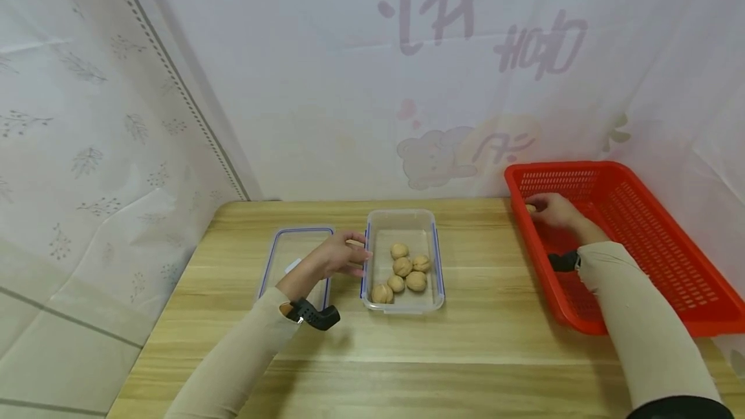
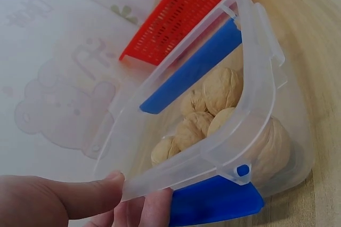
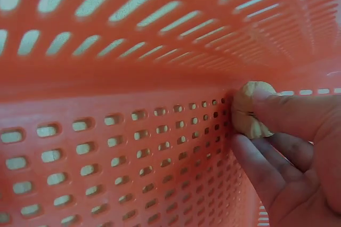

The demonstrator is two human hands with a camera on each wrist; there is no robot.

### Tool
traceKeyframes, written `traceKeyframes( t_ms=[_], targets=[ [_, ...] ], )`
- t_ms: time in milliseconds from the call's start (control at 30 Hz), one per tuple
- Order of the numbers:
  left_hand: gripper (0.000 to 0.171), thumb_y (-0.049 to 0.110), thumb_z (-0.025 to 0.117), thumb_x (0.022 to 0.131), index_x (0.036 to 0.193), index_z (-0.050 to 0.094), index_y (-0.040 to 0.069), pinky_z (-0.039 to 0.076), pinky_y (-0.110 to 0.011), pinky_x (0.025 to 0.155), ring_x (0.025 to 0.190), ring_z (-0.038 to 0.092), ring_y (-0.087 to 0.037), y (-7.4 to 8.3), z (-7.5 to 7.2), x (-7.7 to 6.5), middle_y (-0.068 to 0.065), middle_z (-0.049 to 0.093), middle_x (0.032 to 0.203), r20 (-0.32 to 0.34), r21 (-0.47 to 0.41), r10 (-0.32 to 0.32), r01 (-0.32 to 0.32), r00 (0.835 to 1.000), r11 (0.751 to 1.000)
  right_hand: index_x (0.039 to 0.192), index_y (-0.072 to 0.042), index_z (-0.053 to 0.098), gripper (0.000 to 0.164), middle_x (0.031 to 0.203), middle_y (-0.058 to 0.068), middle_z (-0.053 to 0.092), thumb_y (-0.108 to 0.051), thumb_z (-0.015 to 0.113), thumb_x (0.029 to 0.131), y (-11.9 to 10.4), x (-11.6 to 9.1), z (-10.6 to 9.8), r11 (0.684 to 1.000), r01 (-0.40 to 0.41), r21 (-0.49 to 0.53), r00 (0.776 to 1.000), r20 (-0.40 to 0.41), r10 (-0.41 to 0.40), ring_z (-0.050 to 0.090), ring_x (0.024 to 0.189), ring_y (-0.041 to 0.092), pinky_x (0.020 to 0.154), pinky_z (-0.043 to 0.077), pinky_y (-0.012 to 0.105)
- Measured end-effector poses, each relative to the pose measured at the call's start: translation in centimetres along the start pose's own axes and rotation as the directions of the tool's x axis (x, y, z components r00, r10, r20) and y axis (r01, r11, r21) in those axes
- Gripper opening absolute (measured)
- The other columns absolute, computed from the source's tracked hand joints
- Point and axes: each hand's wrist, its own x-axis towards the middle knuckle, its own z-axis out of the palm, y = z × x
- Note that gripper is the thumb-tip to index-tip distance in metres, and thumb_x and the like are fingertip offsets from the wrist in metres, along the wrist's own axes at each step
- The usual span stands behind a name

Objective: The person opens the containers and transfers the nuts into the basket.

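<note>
My left hand (image 1: 339,255) pinches the left rim of a clear plastic container (image 1: 401,217), thumb (image 2: 96,197) on the rim and fingers below it on the outside. Several walnuts (image 1: 402,266) lie in the near part of that container; the left wrist view shows them through its wall, beside blue locking flaps (image 2: 216,201). Inside the red plastic basket (image 1: 560,315), by its far left corner, my right hand (image 1: 557,212) holds a walnut (image 3: 252,110) between thumb and fingertips. The right wrist view shows that walnut close to the slotted basket surface.
A clear lid (image 1: 302,231) with a blue seal lies left of the container, partly behind my left forearm. Everything stands on a wood-grain table (image 1: 407,367). A printed curtain (image 1: 326,83) hangs behind the table and along both sides.
</note>
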Motion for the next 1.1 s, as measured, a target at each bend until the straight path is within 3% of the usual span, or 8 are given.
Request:
traceKeyframes(
  t_ms=[200,333,500,900,1000,1100],
  targets=[
    [0.046,-0.002,0.062,0.099,0.14,0.042,-0.007,0.065,-0.032,0.074,0.099,0.061,-0.024,-0.1,0.0,-0.1,-0.022,0.059,0.121,0.004,0.001,0.011,-0.011,1.0,1.0,0.134,0.017,0.051,0.044,0.132,0.039,0.054,-0.008,0.062,0.1,-0.7,-0.3,-0.5,1.0,0.01,-0.002,1.0,0.026,-0.01,0.05,0.123,0.054,0.106,0.041,0.067],
    [0.045,0.0,0.059,0.101,0.141,0.04,-0.009,0.064,-0.031,0.075,0.093,0.06,-0.021,-0.3,-0.2,0.0,-0.016,0.058,0.112,0.019,-0.014,0.026,-0.026,0.999,1.0,0.135,0.015,0.053,0.048,0.131,0.037,0.056,-0.019,0.062,0.102,-1.3,-0.6,-1.1,0.994,0.022,-0.103,1.0,-0.002,-0.022,0.052,0.121,0.053,0.103,0.043,0.067],
    [0.043,0.0,0.053,0.102,0.14,0.038,-0.012,0.064,-0.033,0.078,0.086,0.061,-0.017,-0.7,-0.5,0.1,-0.013,0.055,0.106,0.063,-0.057,0.051,-0.047,0.997,0.997,0.138,0.013,0.051,0.05,0.137,0.036,0.052,-0.022,0.061,0.103,-2.8,-1.3,-2.4,0.975,0.065,-0.213,0.998,0.014,-0.063,0.047,0.128,0.055,0.106,0.039,0.069],
    [0.042,-0.002,0.051,0.101,0.141,0.039,-0.01,0.064,-0.034,0.08,0.085,0.059,-0.016,-0.7,-0.6,0.1,-0.009,0.054,0.098,0.072,-0.075,0.038,-0.033,0.997,0.997,0.141,0.006,0.053,0.051,0.142,0.029,0.053,-0.022,0.067,0.1,-8.6,-3.6,-4.7,0.965,0.169,-0.201,0.985,0.003,-0.172,0.044,0.134,0.048,0.111,0.035,0.067],
    [0.042,-0.002,0.052,0.101,0.14,0.04,-0.01,0.064,-0.034,0.079,0.084,0.059,-0.016,-0.7,-0.6,0.2,-0.008,0.054,0.097,0.071,-0.083,0.034,-0.028,0.997,0.996,0.143,0.004,0.053,0.052,0.135,0.027,0.059,-0.023,0.067,0.101,-10.2,-4.1,-4.6,0.965,0.194,-0.176,0.98,-0.001,-0.197,0.053,0.125,0.045,0.111,0.038,0.065],
    [0.043,-0.003,0.052,0.1,0.141,0.039,-0.01,0.064,-0.033,0.079,0.083,0.059,-0.016,-0.8,-0.6,0.3,-0.008,0.054,0.096,0.078,-0.09,0.032,-0.025,0.996,0.996,0.144,0.002,0.052,0.053,0.134,0.025,0.059,-0.024,0.067,0.101,-11.5,-4.5,-4.2,0.963,0.218,-0.161,0.976,0.008,-0.219,0.063,0.102,0.038,0.104,0.046,0.059]
  ],
)
